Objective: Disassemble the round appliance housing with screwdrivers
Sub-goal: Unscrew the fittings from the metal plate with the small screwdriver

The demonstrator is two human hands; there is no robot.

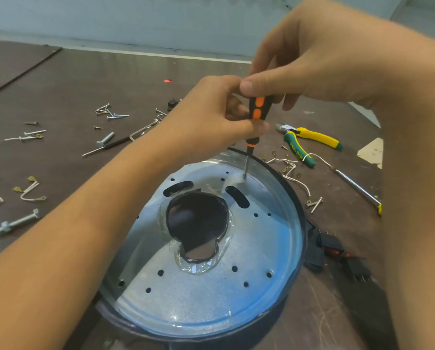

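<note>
The left grip (219, 114) clasps the orange-black screwdriver (258, 109) low on its handle; the right grip (312, 59) pinches the top. Its tip touches the round housing (211, 299), on the worktop (85, 84), at one o'clock.

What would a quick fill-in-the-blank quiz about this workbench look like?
1. The left hand and the right hand both grip a screwdriver whose handle is black and ____.
2. The pliers, with one yellow handle and one ____ handle, lie right of the round housing.
3. Loose screws lie scattered on the brown ____.
Missing words: orange; green; table.
</note>
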